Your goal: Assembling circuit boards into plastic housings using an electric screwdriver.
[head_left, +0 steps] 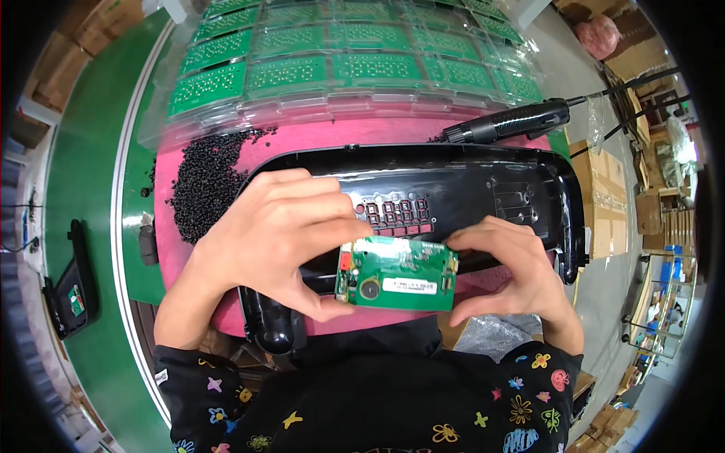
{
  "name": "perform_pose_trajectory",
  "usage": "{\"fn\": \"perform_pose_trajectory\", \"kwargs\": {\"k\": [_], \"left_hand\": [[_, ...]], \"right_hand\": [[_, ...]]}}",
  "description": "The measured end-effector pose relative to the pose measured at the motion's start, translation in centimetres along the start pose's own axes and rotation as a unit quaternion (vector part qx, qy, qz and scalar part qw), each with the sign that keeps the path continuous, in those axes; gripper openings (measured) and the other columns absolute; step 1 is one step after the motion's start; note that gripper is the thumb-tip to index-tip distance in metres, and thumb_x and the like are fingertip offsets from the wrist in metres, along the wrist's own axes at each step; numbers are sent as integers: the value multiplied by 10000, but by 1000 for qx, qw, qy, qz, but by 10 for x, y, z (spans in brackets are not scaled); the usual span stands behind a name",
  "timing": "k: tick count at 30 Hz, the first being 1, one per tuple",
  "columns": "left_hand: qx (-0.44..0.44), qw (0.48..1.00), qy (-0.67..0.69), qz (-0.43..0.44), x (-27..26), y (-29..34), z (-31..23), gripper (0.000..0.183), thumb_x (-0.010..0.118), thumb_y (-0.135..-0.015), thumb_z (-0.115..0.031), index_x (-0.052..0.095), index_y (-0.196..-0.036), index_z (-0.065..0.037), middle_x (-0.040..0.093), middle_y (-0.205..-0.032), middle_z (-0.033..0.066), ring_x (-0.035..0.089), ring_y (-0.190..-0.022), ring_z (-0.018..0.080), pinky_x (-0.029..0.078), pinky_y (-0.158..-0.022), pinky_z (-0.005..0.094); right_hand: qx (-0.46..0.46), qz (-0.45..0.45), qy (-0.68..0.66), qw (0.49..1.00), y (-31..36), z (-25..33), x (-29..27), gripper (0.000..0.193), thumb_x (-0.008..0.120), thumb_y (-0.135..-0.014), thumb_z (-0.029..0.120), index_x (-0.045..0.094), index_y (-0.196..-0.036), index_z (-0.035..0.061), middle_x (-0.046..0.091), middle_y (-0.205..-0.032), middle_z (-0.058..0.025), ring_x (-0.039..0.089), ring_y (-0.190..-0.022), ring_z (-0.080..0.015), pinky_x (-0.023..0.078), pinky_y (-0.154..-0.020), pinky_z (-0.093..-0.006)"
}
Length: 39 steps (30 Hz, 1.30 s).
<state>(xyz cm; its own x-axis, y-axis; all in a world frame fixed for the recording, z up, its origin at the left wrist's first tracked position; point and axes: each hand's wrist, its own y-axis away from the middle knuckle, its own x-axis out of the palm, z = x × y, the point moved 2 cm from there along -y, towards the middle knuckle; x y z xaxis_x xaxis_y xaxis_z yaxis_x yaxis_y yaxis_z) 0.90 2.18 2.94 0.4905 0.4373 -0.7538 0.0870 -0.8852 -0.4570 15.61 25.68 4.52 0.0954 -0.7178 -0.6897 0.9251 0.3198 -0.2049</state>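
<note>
Both of my hands hold up a green circuit board (400, 294) with a white label, a round dark component and a red part at its left end. My left hand (279, 226) grips its left end between fingers and thumb. At the opposite end my right hand (510, 268) has its fingers on the top corner and its thumb low by the edge. Beneath the board lies a long black plastic housing (453, 174). Digit-shaped cutouts (400, 215) show in its middle, partly hidden by the board and my left hand.
A heap of small black screws (204, 177) lies left on the pink work surface (310, 134). Behind the housing rests a black electric screwdriver (506, 122) with a cable. Clear trays (362, 103) hold several green boards at the back. Another black housing (75, 302) is far left.
</note>
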Motion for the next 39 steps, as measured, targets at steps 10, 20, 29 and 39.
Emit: {"fn": "perform_pose_trajectory", "kwargs": {"k": [10, 20, 29, 39], "left_hand": [[-177, 979, -70, 70, 7, -2, 12, 616, 839, -567, -303, 665, -1103, -55, 612, -988, 66, 644, -812, 268, 523, -663, 346], [-220, 957, -127, 138, 13, -6, 11, 648, 822, -642, -371, 636, -1182, -66, 591, -1094, 67, 637, -901, 273, 518, -721, 375], [-212, 957, -141, 139, 14, -6, 11, 665, 816, -647, -395, 638, -1188, -51, 581, -1081, 69, 618, -859, 269, 506, -703, 374], [-195, 960, -156, 129, 13, -4, 8, 674, 823, -637, -379, 632, -1199, -58, 569, -1080, 60, 608, -857, 255, 500, -694, 373]], "right_hand": [[35, -70, 11, 997, -12, -42, 5, 587, 845, -608, 102, 633, -1148, 10, 638, -1171, -156, 605, -1054, -336, 490, -913, -403], [107, -47, 34, 993, -10, -52, 15, 626, 831, -611, 64, 599, -1192, 33, 570, -1265, -124, 518, -1170, -334, 417, -1016, -417], [95, -38, 57, 993, -10, -53, 16, 636, 829, -625, 71, 583, -1211, 40, 551, -1271, -121, 506, -1169, -338, 414, -1011, -413], [97, -41, 65, 992, -11, -51, 18, 626, 826, -624, 70, 587, -1202, 36, 551, -1264, -126, 504, -1170, -340, 420, -1004, -414]]}}
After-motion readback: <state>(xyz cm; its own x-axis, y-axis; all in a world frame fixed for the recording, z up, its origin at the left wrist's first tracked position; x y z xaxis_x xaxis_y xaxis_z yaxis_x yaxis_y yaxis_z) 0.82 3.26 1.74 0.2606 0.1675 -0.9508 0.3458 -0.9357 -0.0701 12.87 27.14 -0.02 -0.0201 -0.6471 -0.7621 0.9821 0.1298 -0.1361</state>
